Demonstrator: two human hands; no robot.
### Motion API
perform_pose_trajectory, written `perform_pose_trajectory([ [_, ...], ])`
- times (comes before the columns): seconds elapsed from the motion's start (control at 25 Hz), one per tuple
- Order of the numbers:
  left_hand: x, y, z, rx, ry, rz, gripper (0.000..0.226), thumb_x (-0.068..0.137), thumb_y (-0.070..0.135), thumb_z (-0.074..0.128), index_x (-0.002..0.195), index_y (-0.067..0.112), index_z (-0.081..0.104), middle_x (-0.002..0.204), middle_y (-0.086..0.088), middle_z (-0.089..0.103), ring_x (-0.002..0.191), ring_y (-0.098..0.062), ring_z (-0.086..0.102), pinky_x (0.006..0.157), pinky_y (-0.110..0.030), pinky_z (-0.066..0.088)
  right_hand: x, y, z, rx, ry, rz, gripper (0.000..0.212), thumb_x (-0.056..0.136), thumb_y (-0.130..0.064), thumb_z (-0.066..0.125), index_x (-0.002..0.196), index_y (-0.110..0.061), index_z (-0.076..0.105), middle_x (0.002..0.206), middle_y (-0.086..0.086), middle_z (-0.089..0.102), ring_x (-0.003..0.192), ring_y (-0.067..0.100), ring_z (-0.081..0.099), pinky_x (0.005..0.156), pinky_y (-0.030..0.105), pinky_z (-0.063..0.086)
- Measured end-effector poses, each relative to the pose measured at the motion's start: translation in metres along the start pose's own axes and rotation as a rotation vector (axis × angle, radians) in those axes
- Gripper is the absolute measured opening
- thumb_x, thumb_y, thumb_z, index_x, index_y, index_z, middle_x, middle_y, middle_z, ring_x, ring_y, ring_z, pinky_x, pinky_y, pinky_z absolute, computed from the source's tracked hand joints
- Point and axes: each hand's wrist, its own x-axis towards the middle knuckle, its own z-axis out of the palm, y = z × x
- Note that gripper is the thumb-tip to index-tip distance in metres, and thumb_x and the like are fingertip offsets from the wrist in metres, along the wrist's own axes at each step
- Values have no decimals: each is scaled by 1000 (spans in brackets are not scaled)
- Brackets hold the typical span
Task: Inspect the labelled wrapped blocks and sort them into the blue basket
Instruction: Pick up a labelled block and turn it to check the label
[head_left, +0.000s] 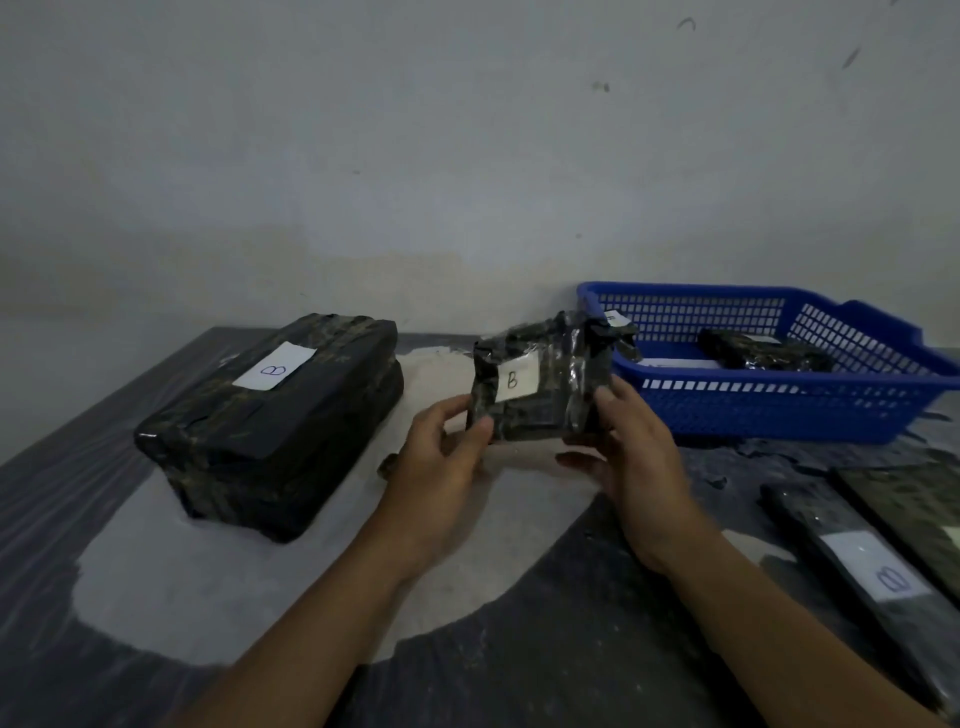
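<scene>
Between big block (270, 426) and basket (779, 410), left hand (441, 457) and right hand (634, 452) pinch a small block (535, 384) by its lower corners; slick wrap could slip free.

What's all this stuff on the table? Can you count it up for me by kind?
Black wrapped blocks: 6 visible: held block, large block, two in the basket, two at right
Blue basket: 1
Total: 7
</scene>
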Motion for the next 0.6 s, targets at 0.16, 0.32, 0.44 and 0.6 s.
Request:
perform_pose_trajectory([
  [0.16,-8,9,1,-27,-100,139,38,101,24,60,134,41,50,126,13,66,112,1,66,88,-21,54,-10,1,12,-193,-12,-134,40,93,-33,67,132,-29,58,114,0,74,100,14,74,82,33,63],
  [0.32,-14,13,2,-64,-148,194,64,80,48,68,136,34,40,140,1,56,113,-2,67,90,-30,57,-16,1,16,-171,-72,-143,57,79,-53,71,127,-24,62,127,4,69,114,21,69,99,45,57],
  [0.44,-16,13,4,-70,-142,215,60,76,45,69,129,40,41,141,-5,53,115,-6,66,92,-32,57,-19,3,20,-168,-129,-91,53,82,-47,76,124,-22,58,130,2,68,110,16,71,91,35,59],
  [0.6,-18,15,8,-7,-116,240,60,84,23,65,134,41,38,136,5,54,110,-2,67,83,-25,59,-24,4,25,-210,-105,-81,28,99,-16,63,125,-20,53,127,-2,67,101,3,72,77,18,58],
])
